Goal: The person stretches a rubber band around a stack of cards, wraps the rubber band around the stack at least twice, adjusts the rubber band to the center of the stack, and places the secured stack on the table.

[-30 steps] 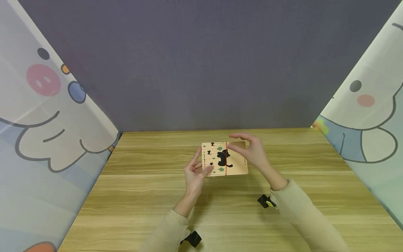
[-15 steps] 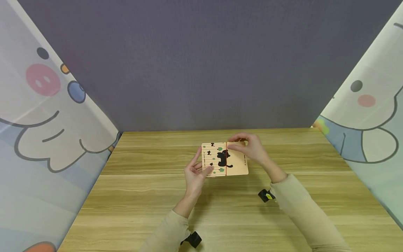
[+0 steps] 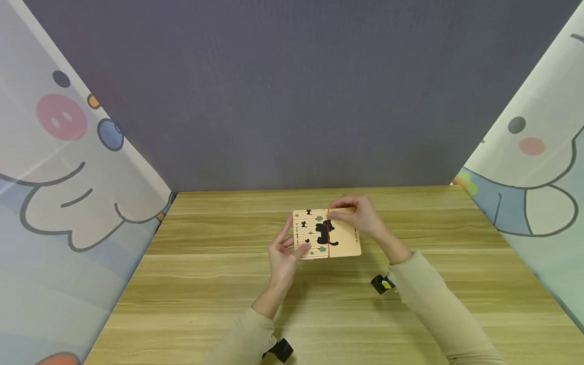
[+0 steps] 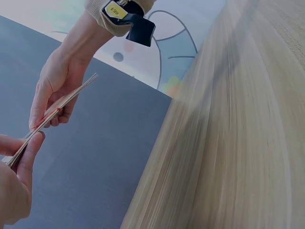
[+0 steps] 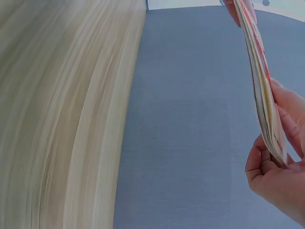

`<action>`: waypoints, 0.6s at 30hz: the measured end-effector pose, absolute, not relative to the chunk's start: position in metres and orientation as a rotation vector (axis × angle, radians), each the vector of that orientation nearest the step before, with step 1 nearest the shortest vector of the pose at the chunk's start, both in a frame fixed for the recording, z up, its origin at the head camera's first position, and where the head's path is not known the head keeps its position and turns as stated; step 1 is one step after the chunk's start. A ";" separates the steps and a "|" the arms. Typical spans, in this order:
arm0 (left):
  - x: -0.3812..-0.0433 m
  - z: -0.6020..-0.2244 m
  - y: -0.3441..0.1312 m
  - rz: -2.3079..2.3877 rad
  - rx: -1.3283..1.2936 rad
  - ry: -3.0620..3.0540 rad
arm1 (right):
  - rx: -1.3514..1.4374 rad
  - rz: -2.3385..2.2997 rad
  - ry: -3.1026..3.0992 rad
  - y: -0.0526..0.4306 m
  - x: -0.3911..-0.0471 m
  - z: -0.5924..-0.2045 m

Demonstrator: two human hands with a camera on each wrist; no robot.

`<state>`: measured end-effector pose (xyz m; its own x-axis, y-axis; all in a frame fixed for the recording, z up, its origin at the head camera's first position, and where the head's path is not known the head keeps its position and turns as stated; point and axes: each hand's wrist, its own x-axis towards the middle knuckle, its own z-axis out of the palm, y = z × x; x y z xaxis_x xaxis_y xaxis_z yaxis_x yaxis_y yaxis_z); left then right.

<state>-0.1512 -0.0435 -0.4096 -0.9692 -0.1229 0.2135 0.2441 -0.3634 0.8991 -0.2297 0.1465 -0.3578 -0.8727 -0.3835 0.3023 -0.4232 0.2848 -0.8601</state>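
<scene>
A thin notebook [image 3: 345, 242] is held up over the table, its cream cover printed with a black cat, smaller cats and green leaves. A red elastic band [image 3: 328, 243] runs down the cover's middle; in the right wrist view the stacked page edges [image 5: 263, 95] show. My left hand [image 3: 281, 258] grips the notebook's left part, thumb on the cover and fingers behind. At the top edge, my right hand [image 3: 363, 217] pinches with thumb and index finger right where the band crosses. Its other fingers are partly hidden behind the notebook.
The wooden table [image 3: 205, 284] extends below both hands. A dark grey panel [image 3: 292, 96] rises behind it, and cartoon-printed walls [image 3: 59, 177] flank both sides. Black wrist cameras [image 3: 381, 284] hang from the sleeves.
My right index finger has come down toward the thumb, turning an open gap into a pinch at the band. The notebook has shifted very slightly downward in the head view; my left hand keeps its hold.
</scene>
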 end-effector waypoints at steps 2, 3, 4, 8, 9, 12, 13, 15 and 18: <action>-0.151 -0.410 -0.043 -2.424 -0.165 -1.624 | 0.776 1.692 -2.487 0.144 -0.225 -0.353; -0.151 -0.410 -0.043 -2.422 -0.166 -1.627 | 0.781 1.693 -2.481 0.143 -0.224 -0.353; -0.151 -0.410 -0.042 -2.420 -0.167 -1.630 | 0.787 1.695 -2.474 0.143 -0.224 -0.354; -0.150 -0.411 -0.042 -2.422 -0.187 -1.630 | 0.821 1.675 -2.460 0.143 -0.225 -0.360; -0.150 -0.411 -0.042 -2.420 -0.196 -1.631 | 0.827 1.674 -2.456 0.144 -0.227 -0.363; -0.150 -0.413 -0.042 -2.423 -0.234 -1.633 | 0.816 1.677 -2.488 0.143 -0.226 -0.364; -0.150 -0.413 -0.042 -2.422 -0.243 -1.637 | 0.809 1.669 -2.507 0.143 -0.225 -0.363; -0.150 -0.414 -0.041 -2.423 -0.256 -1.640 | 0.792 1.670 -2.541 0.142 -0.225 -0.363; -0.150 -0.415 -0.041 -2.417 -0.257 -1.658 | 0.774 1.655 -2.596 0.142 -0.224 -0.361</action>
<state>-0.1499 -0.0414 -0.4147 -0.9651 -0.0657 0.2537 0.2603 -0.3515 0.8993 -0.2237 0.1421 -0.3613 -0.8805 -0.4159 0.2276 -0.3818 0.3376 -0.8604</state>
